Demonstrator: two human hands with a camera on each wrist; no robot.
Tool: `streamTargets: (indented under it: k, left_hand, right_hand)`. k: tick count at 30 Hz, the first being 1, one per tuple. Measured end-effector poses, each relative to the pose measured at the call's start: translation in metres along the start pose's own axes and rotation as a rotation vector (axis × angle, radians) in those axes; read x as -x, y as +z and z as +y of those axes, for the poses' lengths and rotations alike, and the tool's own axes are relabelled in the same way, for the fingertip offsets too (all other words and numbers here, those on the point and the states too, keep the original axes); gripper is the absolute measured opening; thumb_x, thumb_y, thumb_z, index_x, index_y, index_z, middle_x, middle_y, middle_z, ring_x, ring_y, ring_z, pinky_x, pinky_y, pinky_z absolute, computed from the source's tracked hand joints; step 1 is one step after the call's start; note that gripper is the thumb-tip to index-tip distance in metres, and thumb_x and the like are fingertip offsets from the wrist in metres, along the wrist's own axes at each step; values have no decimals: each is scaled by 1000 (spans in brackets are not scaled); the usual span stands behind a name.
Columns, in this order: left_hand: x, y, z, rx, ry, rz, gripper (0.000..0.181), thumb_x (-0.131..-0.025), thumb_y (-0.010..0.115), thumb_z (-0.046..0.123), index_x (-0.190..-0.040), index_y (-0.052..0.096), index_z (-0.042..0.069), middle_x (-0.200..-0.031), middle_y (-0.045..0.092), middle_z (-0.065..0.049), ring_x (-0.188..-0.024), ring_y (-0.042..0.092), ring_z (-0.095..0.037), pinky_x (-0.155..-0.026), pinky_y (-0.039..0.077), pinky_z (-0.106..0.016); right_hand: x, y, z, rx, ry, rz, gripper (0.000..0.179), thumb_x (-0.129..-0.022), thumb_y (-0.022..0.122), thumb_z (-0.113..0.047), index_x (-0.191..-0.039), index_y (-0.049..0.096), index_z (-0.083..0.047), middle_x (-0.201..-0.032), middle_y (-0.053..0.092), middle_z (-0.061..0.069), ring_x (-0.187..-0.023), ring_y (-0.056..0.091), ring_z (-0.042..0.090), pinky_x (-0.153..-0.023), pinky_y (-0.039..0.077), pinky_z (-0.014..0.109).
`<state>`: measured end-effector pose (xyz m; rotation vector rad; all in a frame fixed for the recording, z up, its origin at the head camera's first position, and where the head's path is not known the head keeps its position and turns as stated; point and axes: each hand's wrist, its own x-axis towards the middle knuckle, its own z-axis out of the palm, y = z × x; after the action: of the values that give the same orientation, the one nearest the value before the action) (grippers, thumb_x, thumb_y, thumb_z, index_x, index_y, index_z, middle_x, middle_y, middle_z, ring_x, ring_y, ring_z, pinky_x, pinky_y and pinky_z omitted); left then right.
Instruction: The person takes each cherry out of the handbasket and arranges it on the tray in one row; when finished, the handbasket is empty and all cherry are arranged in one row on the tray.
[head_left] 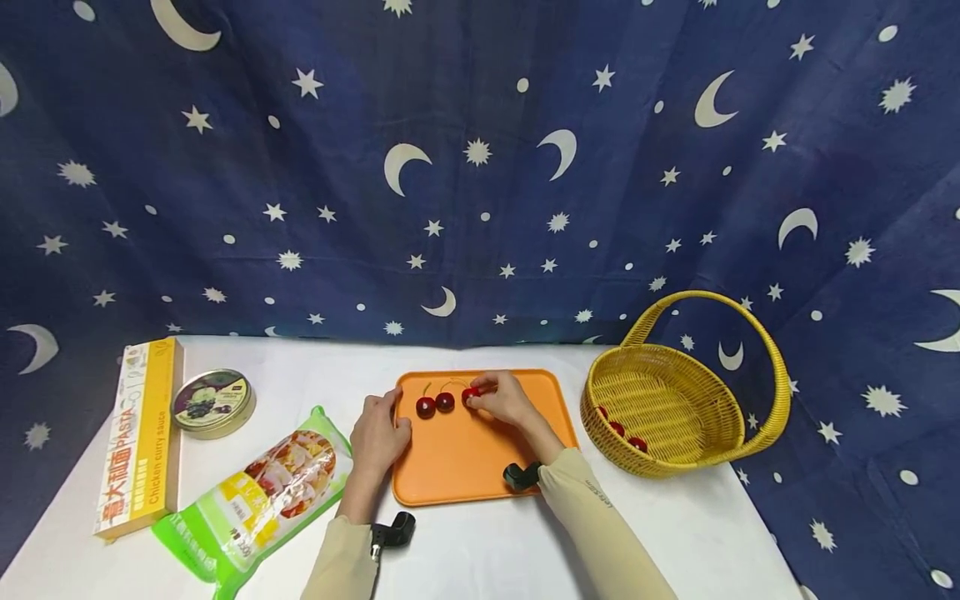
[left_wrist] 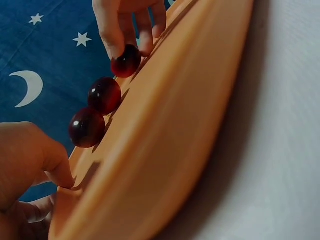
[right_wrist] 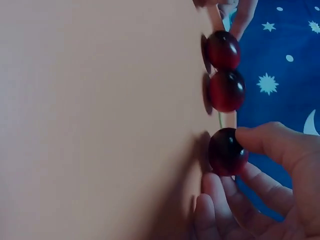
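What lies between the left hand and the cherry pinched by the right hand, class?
Two other cherries, side by side on the orange tray; the head view shows them in that stretch.

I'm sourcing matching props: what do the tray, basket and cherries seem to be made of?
Orange tray: probably plastic, smooth and satin, with a rounded, moulded-looking rim.
Yellow basket: woven strands with a slight sheen, wicker or plastic imitation.
Cherries: glossy, with crisp highlights; perhaps plastic, though real fruit remains possible.
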<state>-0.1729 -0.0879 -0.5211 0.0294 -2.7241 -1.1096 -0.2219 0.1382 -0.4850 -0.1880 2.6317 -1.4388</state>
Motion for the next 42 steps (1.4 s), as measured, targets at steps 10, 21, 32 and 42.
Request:
streamTargets:
  k: [10,21,32,42]
  left_hand:
    - [3,4,3,-13,16,16,54,-79,61,11,-132,61,3,-104,55,-21,-73,57,-33,-64,47,-47]
    - [1,2,4,-12,34,23,55,-78,62,11,-132,62,4,-102,55,-20,-70,56,-33,-62,47,-47]
    - [1,3,4,-6,49,35,54,-78,62,11,-131,62,4,-103,56,-21,-68,56,-34,-62,47,-48]
    - [1,2,2,-17,27,34,53,-78,62,10,-130,62,2,-102,55,-21,-70,56,-34,-63,47,-48]
  right_hand:
    - [5,5,3,-64,6,42,27,-77,80,-5,-98,69,9,-88,69,14,-78,65,21,-73,54,30]
    - [5,6,8,-74,-3,32,28,-76,81,-7,-98,70,7,-85,70,12,-74,63,15,-69,51,25]
    - [6,4,5,-86,32,17,30,-75,82,-9,-99,71,6,-84,69,10,-72,62,14,-68,50,24]
    - [10,-19,12,-192,121,2,30,-86,74,-19,-105,70,4,-88,71,13,-68,66,20,-55,49,26]
